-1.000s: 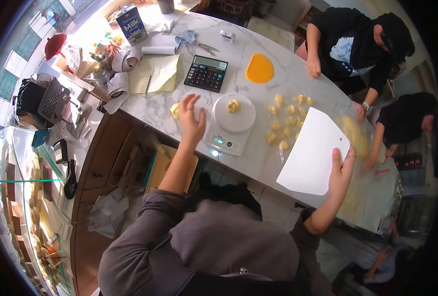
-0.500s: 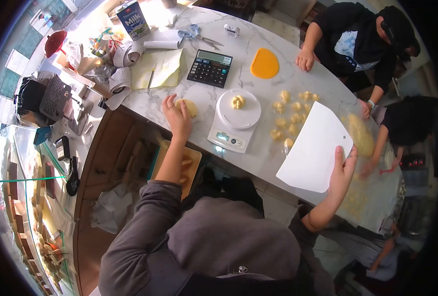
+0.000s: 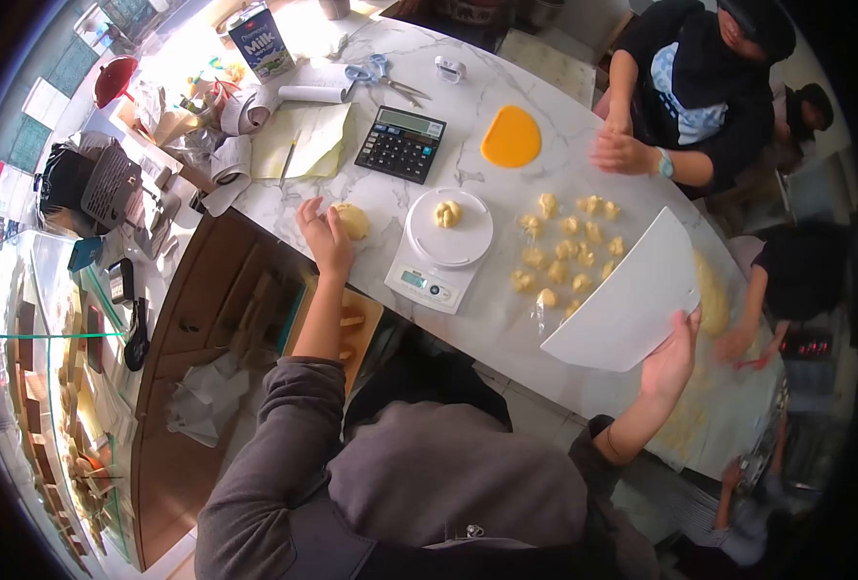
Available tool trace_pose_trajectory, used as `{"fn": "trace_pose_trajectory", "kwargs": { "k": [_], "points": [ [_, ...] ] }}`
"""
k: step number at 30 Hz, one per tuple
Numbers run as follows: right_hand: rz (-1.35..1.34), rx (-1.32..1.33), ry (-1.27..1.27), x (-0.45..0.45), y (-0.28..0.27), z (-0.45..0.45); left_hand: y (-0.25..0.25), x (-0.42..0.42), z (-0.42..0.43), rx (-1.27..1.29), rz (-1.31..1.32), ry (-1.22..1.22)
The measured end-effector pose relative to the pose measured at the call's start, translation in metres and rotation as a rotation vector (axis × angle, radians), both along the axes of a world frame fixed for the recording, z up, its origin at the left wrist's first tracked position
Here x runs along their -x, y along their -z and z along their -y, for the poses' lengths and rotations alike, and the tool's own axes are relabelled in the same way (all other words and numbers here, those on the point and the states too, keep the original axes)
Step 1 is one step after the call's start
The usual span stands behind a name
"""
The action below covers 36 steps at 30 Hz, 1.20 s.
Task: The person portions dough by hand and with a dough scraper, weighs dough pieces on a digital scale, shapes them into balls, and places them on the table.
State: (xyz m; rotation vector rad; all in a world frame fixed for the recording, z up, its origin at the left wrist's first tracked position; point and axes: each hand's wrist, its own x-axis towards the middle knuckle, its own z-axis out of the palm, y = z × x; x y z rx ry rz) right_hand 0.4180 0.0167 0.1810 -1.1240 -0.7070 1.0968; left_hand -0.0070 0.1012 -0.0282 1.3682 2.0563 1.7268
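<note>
My left hand (image 3: 327,240) is at the table's near edge, its fingers apart and curved beside a smooth ball of dough (image 3: 353,221). It looks to touch the dough's side, though the contact is partly hidden. My right hand (image 3: 672,355) grips the lower right edge of a white plastic dough scraper (image 3: 627,300), held tilted above the table. Between my hands stands a white digital kitchen scale (image 3: 427,287) with a small lump of dough (image 3: 446,214) on its round plate. Several small dough pieces (image 3: 565,248) lie to the right of the scale, some hidden behind the scraper.
Behind the scale are a black calculator (image 3: 400,145) and an orange silicone mat (image 3: 511,136). Scissors (image 3: 387,77), papers (image 3: 305,141) and a milk carton (image 3: 260,43) lie farther back. A co-worker's hands (image 3: 625,150) are at the far edge; a larger dough mass (image 3: 710,293) is at right.
The scraper in my right hand has tilted to a steeper angle. Across the table, the co-worker's hands have come together. My left hand stays beside the dough ball; the view has shifted slightly.
</note>
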Motion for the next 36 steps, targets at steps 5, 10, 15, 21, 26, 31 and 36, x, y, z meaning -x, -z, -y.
{"fn": "trace_pose_trajectory", "kwargs": {
  "k": [5,10,15,21,26,31,36],
  "points": [
    [-0.230,-0.108,-0.019,-0.006,0.014,0.016,-0.004,0.001,0.001,0.003,0.034,0.014],
    [-0.332,-0.188,0.046,-0.024,0.033,0.041,-0.003,0.004,0.001,-0.006,0.018,0.019],
    [-0.342,-0.177,0.085,-0.026,0.034,0.060,-0.003,0.003,0.008,-0.013,0.135,0.052],
    [-0.202,-0.057,0.223,-0.004,0.033,0.043,-0.006,0.004,0.009,-0.013,0.142,0.059],
    [-0.067,-0.057,0.246,0.009,0.029,0.043,0.004,0.007,0.008,-0.035,0.159,0.054],
    [-0.028,-0.076,0.344,-0.009,0.022,0.061,-0.034,-0.017,0.015,-0.042,-0.214,0.018],
    [0.036,-0.094,0.449,-0.042,0.014,0.088,-0.068,-0.056,-0.008,0.122,-0.045,0.711]
  ]
}}
